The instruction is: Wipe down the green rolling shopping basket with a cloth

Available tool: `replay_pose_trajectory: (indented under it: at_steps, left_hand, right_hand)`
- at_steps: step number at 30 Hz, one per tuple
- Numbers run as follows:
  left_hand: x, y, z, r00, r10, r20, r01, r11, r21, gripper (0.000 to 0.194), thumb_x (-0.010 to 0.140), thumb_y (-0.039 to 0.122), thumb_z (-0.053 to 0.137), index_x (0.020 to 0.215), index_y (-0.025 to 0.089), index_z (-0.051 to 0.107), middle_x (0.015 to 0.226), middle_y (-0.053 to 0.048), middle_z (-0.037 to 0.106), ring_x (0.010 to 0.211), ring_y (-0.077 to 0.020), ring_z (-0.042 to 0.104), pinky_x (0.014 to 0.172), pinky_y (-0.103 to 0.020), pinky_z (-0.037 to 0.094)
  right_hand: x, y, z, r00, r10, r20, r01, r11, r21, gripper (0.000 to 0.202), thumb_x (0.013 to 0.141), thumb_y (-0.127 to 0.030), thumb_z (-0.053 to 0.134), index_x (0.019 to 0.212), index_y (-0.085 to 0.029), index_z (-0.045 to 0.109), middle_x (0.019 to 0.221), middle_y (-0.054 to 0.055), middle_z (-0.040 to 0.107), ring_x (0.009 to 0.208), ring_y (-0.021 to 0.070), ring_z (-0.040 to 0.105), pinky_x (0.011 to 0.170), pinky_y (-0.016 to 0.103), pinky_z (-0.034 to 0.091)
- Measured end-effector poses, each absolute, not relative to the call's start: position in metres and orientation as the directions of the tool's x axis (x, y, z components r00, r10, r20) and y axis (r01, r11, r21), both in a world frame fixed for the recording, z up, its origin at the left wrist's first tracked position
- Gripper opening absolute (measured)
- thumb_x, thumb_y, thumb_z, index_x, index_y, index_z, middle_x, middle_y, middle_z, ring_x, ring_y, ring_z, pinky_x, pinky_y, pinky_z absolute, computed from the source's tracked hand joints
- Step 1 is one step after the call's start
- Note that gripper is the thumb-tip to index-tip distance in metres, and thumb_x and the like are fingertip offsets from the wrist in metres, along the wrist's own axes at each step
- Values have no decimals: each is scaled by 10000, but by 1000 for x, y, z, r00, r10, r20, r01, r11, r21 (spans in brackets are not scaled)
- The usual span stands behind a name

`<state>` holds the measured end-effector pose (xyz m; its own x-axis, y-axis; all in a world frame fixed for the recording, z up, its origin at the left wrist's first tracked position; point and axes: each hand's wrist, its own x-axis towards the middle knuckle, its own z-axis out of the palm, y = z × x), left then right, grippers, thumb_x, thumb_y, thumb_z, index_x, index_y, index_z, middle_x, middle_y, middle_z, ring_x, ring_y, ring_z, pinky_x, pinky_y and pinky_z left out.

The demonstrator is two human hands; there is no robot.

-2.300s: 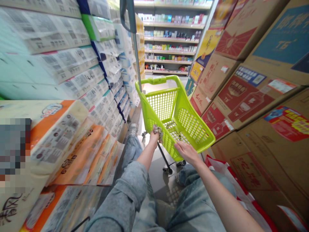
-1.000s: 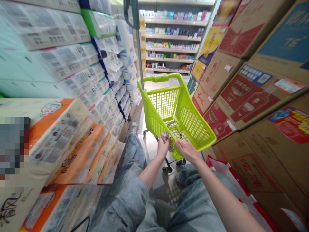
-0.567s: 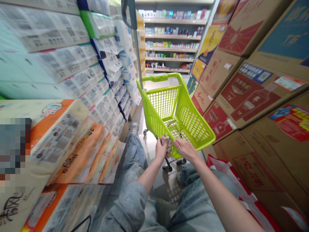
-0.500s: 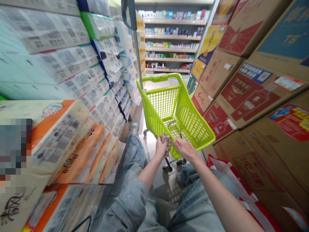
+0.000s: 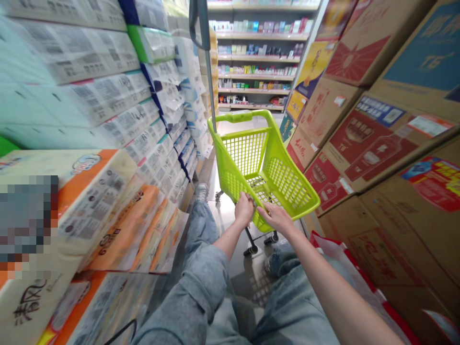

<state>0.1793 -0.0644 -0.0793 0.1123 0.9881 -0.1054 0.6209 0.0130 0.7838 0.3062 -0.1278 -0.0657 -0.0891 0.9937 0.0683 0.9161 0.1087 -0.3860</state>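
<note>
A bright green plastic shopping cart (image 5: 268, 143) with a grid basket stands in front of me, its long grey handle (image 5: 210, 72) rising at the far left corner. My left hand (image 5: 245, 210) is closed at the near rim of the basket; a crumpled greyish cloth (image 5: 254, 203) in it is almost wholly hidden by the fingers. Just to its right, my right hand (image 5: 275, 216) grips the same rim, fingers over the edge. The basket's inside shows only its grid floor.
Stacked packs of tissue paper (image 5: 118, 86) line the left side, with orange packs (image 5: 122, 230) nearer to me. Cardboard cartons (image 5: 377, 129) wall the right. A red and white bag (image 5: 359, 268) lies by my right leg. Shelves of small boxes (image 5: 258, 48) stand ahead.
My left hand has turned and closed further over the cloth, which showed plainly before, and moved slightly up along the rim. My right hand stays on the rim. The view has shifted slightly.
</note>
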Motion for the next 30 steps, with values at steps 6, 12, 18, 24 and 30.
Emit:
replay_pose_trajectory:
  at_steps: [6, 12, 18, 24, 30]
  left_hand:
    - [174, -60, -84, 71, 993, -99, 622, 34, 782, 72, 872, 209, 382, 911, 221, 441, 873, -58, 654, 808, -193, 628, 666, -266, 424]
    - [156, -50, -94, -161, 969, -186, 480, 241, 843, 75, 885, 190, 363, 868, 222, 429, 839, -34, 637, 757, -153, 624, 645, -234, 420]
    - [153, -47, -100, -124, 979, -161, 304, 192, 933, 28, 860, 227, 442, 883, 211, 440, 882, -49, 629, 804, -161, 621, 696, -246, 444]
    - [161, -68, -106, 53, 999, -11, 293, -5, 956, 98, 798, 132, 471, 869, 197, 490, 921, -37, 612, 903, -154, 579, 813, -255, 434]
    - [148, -68, -88, 92, 992, 88, 217, -106, 970, 117, 803, 182, 509, 914, 194, 542, 964, -44, 633, 917, -167, 580, 842, -278, 433]
  right_hand:
    - [295, -120, -64, -88, 993, 78, 924, 111, -366, 417, 933, -407, 319, 1235, -244, 555, 1058, 51, 676, 937, 190, 605, 727, 247, 408]
    - [289, -119, -66, -85, 993, 77, 911, 109, -399, 387, 927, -405, 331, 1167, -257, 596, 1009, 37, 680, 885, 178, 604, 701, 240, 400]
    - [289, -123, -64, -132, 988, 85, 903, 155, -401, 398, 928, -390, 325, 1191, -243, 584, 978, 45, 679, 872, 183, 604, 703, 249, 404]
    - [294, -124, -65, -161, 982, 96, 886, 187, -425, 415, 928, -390, 324, 1238, -245, 557, 1002, 44, 679, 882, 185, 610, 727, 259, 420]
    - [304, -128, -66, -167, 981, 97, 888, 193, -418, 395, 927, -401, 322, 1128, -228, 614, 963, 49, 680, 869, 188, 619, 724, 260, 419]
